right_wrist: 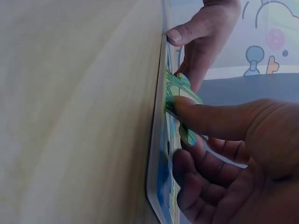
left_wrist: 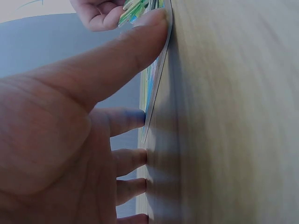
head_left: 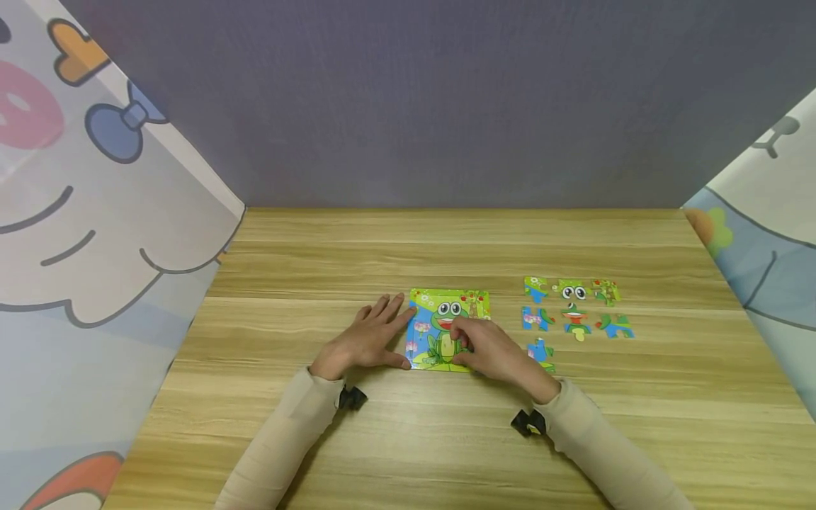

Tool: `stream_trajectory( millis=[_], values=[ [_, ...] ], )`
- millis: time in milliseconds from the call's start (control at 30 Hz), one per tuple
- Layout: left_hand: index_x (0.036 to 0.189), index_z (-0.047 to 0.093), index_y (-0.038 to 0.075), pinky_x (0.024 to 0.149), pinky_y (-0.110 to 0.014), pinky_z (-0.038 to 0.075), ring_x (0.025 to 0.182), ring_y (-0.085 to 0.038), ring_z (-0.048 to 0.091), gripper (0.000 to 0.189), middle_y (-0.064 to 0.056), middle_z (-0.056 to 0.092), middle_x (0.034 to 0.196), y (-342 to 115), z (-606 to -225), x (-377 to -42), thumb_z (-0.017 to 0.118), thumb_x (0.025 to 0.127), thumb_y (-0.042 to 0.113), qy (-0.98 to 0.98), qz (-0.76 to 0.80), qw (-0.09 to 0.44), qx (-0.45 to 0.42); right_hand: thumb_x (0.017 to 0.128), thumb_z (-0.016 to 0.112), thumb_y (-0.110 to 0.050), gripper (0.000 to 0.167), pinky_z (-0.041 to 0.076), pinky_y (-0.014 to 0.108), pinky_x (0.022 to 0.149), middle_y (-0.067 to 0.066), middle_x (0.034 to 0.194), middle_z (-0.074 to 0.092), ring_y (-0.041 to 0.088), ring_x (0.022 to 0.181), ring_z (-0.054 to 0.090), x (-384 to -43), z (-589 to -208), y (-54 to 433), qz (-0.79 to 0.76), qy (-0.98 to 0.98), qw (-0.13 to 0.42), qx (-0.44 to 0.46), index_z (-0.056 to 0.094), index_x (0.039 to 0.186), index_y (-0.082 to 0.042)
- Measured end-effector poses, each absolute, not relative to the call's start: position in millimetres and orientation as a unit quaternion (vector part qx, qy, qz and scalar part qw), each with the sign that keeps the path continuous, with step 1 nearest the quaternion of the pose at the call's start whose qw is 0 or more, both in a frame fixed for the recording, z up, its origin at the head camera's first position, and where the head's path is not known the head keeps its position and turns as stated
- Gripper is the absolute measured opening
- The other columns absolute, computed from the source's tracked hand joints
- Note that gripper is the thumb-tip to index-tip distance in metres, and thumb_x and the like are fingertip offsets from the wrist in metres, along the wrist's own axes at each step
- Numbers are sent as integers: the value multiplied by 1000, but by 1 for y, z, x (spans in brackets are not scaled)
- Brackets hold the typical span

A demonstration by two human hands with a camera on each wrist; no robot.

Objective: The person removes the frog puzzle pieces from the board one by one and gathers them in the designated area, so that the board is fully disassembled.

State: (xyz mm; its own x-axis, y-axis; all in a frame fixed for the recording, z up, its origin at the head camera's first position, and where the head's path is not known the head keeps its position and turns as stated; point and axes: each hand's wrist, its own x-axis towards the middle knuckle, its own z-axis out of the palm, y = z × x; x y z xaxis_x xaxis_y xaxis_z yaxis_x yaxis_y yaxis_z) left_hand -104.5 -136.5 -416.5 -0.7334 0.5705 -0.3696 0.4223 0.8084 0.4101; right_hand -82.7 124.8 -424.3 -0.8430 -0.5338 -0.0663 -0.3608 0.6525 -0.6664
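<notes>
A frog jigsaw puzzle board (head_left: 421, 300) lies flat on the table in the head view. My left hand (head_left: 365, 343) is spread at its left side, thumb on the lower left corner and a fingertip at the edge. Over the lower part of the board, my right hand (head_left: 494, 348) pinches a green puzzle piece (right_wrist: 179, 88) between thumb and fingers. In the right wrist view this piece stands tilted up from the board. The right fingers hide part of the frog picture in the head view.
Several loose puzzle pieces (head_left: 576, 328) are laid out in rows right of the board, the lowest piece (head_left: 540, 353) close to my right hand. The wooden table (head_left: 408, 439) meets a grey panel (head_left: 446, 106) at the back. Cartoon-printed walls (head_left: 115, 283) flank it.
</notes>
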Motion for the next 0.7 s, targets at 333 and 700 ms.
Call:
stream_trajectory(
  millis=[333, 700],
  values=[
    [162, 18, 17, 122, -65, 12, 158, -40, 0, 98, -15, 1, 171, -136, -416, -105, 72, 88, 50, 919, 151, 246, 269, 90, 72, -6, 13, 50, 21, 64, 3, 86, 66, 5, 70, 55, -90, -421, 138, -430, 850, 151, -263, 66, 102, -9],
    [162, 19, 16, 122, -66, 12, 158, -41, 1, 98, -16, 1, 170, -137, -416, -104, 73, 87, 50, 919, 155, 240, 273, 94, 68, -7, 16, 50, 24, 66, 13, 92, 64, 15, 72, 59, -98, -410, 166, -495, 825, 173, -211, 66, 109, 0]
  ],
)
